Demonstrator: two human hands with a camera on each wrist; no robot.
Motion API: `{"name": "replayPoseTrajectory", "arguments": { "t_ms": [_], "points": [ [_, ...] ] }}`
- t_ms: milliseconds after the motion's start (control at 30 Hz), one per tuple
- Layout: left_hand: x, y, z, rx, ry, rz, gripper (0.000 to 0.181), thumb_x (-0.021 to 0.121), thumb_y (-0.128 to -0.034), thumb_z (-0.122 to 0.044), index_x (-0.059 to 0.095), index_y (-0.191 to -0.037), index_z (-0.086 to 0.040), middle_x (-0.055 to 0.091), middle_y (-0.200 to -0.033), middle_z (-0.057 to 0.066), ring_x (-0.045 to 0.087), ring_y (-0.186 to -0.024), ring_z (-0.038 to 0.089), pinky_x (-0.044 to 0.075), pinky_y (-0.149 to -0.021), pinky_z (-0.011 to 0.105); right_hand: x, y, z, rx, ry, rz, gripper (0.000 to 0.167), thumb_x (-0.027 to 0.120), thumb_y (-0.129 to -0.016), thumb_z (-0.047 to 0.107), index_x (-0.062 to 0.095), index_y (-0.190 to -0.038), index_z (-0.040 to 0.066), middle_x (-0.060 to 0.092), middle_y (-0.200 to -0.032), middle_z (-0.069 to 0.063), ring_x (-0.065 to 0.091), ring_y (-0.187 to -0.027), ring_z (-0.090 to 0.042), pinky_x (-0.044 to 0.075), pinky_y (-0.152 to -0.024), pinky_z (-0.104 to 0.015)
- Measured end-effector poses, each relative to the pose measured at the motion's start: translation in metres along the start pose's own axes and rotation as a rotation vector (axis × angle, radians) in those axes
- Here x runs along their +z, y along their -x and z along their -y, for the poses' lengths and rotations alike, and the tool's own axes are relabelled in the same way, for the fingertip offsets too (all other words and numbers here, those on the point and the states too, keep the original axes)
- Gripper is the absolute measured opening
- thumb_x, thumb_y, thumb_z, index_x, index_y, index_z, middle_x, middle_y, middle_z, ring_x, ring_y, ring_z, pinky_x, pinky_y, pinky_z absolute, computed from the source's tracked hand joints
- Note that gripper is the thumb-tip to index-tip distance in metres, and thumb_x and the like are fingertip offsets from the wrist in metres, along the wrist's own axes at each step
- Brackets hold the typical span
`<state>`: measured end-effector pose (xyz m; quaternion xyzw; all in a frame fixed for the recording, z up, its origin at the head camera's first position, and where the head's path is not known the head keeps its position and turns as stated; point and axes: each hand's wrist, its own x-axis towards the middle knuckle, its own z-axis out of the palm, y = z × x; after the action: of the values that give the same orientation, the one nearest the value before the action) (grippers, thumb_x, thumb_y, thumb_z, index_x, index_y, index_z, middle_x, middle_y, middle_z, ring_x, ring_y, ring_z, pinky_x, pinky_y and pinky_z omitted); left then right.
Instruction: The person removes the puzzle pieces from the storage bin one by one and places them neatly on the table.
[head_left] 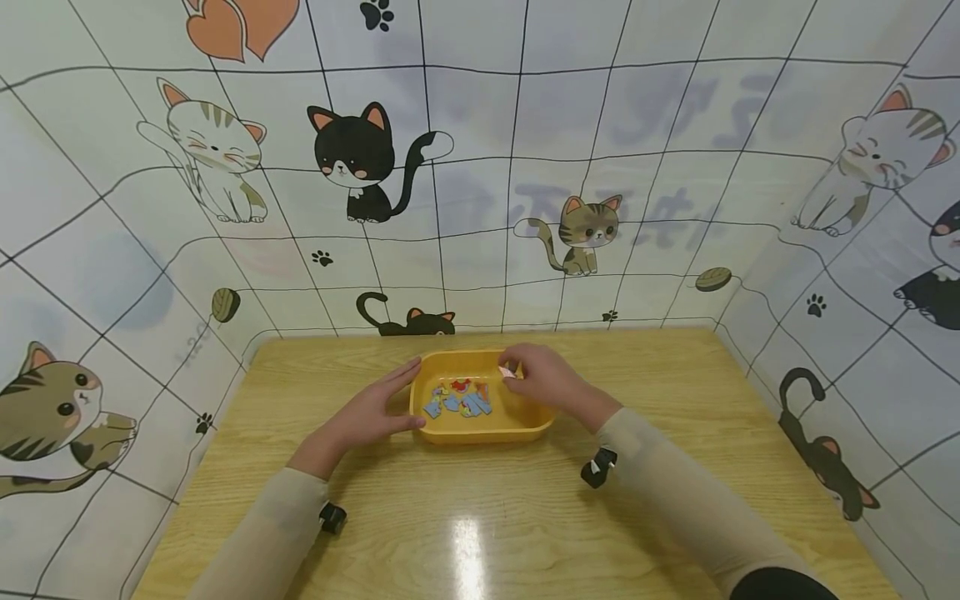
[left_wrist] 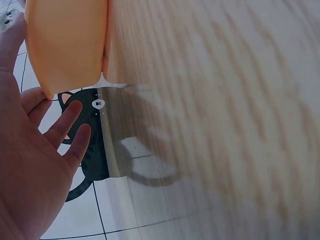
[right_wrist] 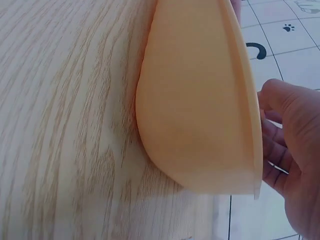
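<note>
A yellow plastic tray (head_left: pixel 487 436) sits near the back of the wooden table. Several small puzzle pieces (head_left: pixel 452 403), mostly light blue with bits of red and yellow, lie in its left half. My left hand (head_left: pixel 371 412) rests against the tray's left end, thumb and fingers spread along the rim; in the left wrist view the left hand (left_wrist: pixel 35 145) has loosely extended fingers. Above the tray's right side, my right hand (head_left: pixel 551 382) pinches a small pale puzzle piece (head_left: pixel 507 372) between thumb and fingers. The tray wall hides that piece from the right wrist view.
The wooden table (head_left: pixel 405 517) reaches toward me in front of the tray. A white cloth backdrop (head_left: pixel 480 192) with printed cats and grid lines stands behind the table and on both sides. Dark wrist cameras (head_left: pixel 598 468) sit below both sleeves.
</note>
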<state>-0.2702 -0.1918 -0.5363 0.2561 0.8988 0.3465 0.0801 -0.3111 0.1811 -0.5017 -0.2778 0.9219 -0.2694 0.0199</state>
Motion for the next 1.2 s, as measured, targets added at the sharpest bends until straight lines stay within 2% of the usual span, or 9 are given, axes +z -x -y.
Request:
{"name": "replayPoseTrajectory", "arguments": {
  "t_ms": [433, 733, 1200],
  "points": [
    [0.0, 0.001, 0.001, 0.004, 0.017, 0.002, 0.102, 0.087, -0.0959, -0.049, 0.034, -0.176, -0.015, 0.02, -0.184, -0.008, 0.02, -0.169, 0.031, 0.025, -0.132, 0.065, -0.016, 0.02, 0.0, -0.019, -0.088, -0.132, 0.03, 0.084, -0.099, 0.016, 0.077, -0.126, 0.006, 0.076, -0.105, -0.001, 0.06, -0.077, -0.013, 0.055, -0.069, -0.034],
    [0.0, 0.001, 0.001, 0.011, 0.018, 0.0, 0.105, 0.085, -0.0951, -0.057, 0.033, -0.176, -0.014, 0.02, -0.184, -0.007, 0.021, -0.169, 0.032, 0.026, -0.131, 0.064, -0.023, 0.031, -0.007, 0.023, -0.067, -0.223, 0.029, 0.086, -0.099, 0.016, 0.078, -0.125, 0.008, 0.074, -0.102, 0.002, 0.058, -0.074, -0.014, 0.052, -0.063, -0.031],
    [0.0, 0.002, -0.002, -0.006, 0.022, -0.001, 0.104, 0.086, -0.0949, -0.055, 0.032, -0.176, -0.018, 0.02, -0.184, -0.008, 0.021, -0.169, 0.03, 0.025, -0.132, 0.063, -0.036, 0.053, -0.027, 0.047, -0.039, -0.329, 0.028, 0.085, -0.1, 0.016, 0.078, -0.126, 0.007, 0.077, -0.101, -0.002, 0.054, -0.068, -0.014, 0.045, -0.054, -0.028]
  ]
}}
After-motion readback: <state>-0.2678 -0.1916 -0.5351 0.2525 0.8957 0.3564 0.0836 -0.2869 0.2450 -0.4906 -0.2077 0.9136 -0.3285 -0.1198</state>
